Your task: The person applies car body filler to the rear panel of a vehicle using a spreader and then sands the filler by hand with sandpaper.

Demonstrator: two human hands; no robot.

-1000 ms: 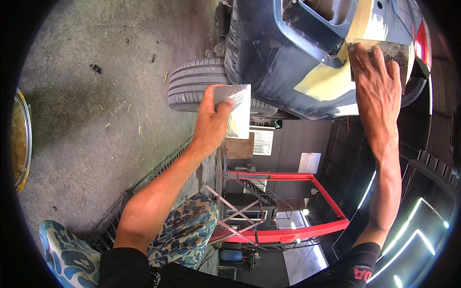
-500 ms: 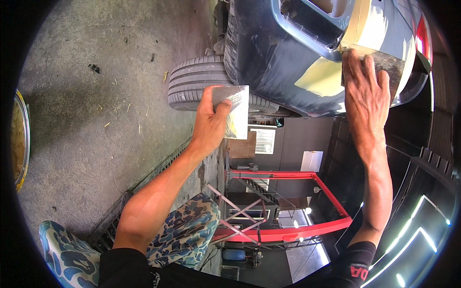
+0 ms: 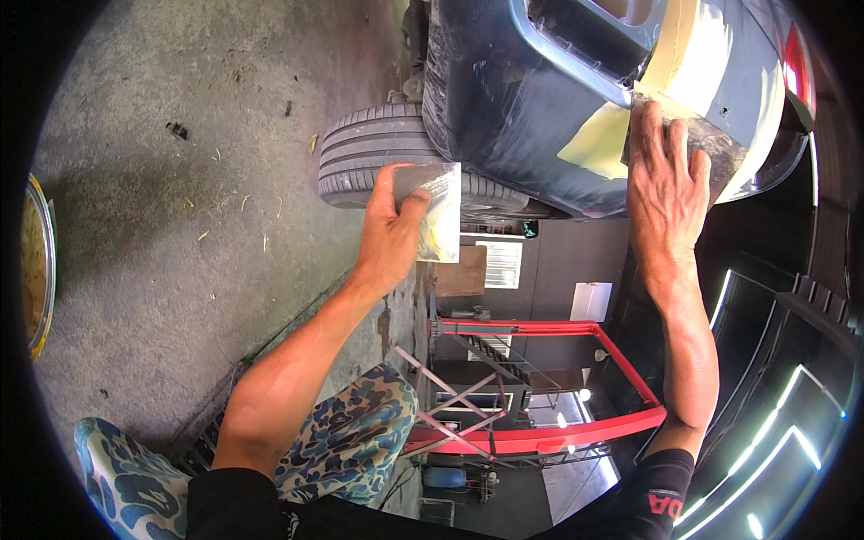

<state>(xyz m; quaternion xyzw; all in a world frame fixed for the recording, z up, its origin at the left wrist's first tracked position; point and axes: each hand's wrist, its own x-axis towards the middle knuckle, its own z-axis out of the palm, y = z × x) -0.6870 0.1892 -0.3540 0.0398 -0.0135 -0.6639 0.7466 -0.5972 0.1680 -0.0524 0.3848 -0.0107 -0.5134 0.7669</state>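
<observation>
My right hand (image 3: pixel 669 184) is closed on a wide, thin filler spreader (image 3: pixel 723 151), its fingers laid over the blade against the car's body panel. The spreader's far edge meets a band of cream-yellow filler (image 3: pixel 673 40). A separate pale yellow filler patch (image 3: pixel 591 144) lies on the dull blue-grey bumper (image 3: pixel 504 117), just left of this hand. My left hand (image 3: pixel 389 234) grips a flat, square metal plate (image 3: pixel 441 202), thumb on top, in front of the tyre. Yellow filler is smeared on the plate's lower part. The fingers beneath it are mostly hidden.
Behind the plate is the car's tyre (image 3: pixel 373 148). An open round can (image 3: pixel 38 265) stands at the far left on the concrete floor (image 3: pixel 225 117). A red tail light (image 3: pixel 796 72) is at upper right. A red lift frame (image 3: pixel 540 439) shows in the lower background.
My right hand and its spreader have shifted slightly left and a little down across the panel, uncovering more of the panel on their right. My left hand with the plate has barely moved.
</observation>
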